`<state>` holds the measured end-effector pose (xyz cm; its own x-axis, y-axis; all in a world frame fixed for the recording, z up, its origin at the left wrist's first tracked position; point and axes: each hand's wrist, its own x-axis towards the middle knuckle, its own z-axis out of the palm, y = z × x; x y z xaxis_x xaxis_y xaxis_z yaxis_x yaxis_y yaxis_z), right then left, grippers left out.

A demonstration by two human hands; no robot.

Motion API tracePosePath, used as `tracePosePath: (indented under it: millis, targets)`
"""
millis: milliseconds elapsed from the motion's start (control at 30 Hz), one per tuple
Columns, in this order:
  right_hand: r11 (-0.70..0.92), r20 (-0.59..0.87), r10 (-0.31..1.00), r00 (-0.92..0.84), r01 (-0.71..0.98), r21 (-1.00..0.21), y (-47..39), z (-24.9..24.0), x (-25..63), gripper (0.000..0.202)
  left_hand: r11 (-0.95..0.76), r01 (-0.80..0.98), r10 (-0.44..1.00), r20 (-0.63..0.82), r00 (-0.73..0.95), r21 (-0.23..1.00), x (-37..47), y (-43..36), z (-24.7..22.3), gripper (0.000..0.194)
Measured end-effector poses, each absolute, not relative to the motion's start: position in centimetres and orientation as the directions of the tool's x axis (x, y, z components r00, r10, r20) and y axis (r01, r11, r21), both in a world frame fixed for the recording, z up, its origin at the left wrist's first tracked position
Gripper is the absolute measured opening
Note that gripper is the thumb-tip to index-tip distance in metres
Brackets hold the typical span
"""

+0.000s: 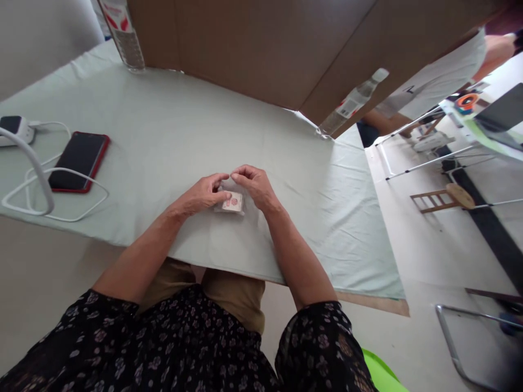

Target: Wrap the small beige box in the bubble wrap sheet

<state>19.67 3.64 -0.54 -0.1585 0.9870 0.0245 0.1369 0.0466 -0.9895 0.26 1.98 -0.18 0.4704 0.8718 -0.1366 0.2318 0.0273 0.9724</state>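
A small clear packet with a pink and red printed label (232,202) lies on the pale green cloth of the table (171,141). My left hand (202,193) pinches its left upper edge with thumb and fingers. My right hand (256,185) grips the packet's top right edge with curled fingers. Both hands meet above the packet near the table's front edge.
A black phone in a red case (79,161) lies at the left, among white cables (36,185) and a charger block (14,129). Two plastic water bottles (125,35) (351,103) stand against a brown cardboard wall (261,49). Metal-framed furniture and another person's leg are at the right.
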Motion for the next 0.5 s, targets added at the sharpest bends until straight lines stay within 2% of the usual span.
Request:
tracePosePath:
  millis: [200,367,500]
  targets:
    - [0.123,0.101,0.989,-0.112,0.216,-0.968,2.9,-0.8,19.8,0.032,0.025,0.214,0.886,-0.12,0.448,0.977,0.2,2.2,-0.8,0.076]
    - [0.22,0.199,0.975,-0.097,0.335,-0.916,2.3,-0.4,19.3,0.011,-0.043,0.255,0.95,-0.039,0.309,0.966,0.4,2.6,-1.2,0.062]
    - [0.266,0.252,0.964,-0.088,0.393,-0.88,2.3,-0.7,18.9,0.007,-0.055,0.241,0.97,-0.005,0.245,0.969,0.6,2.7,-1.3,0.054]
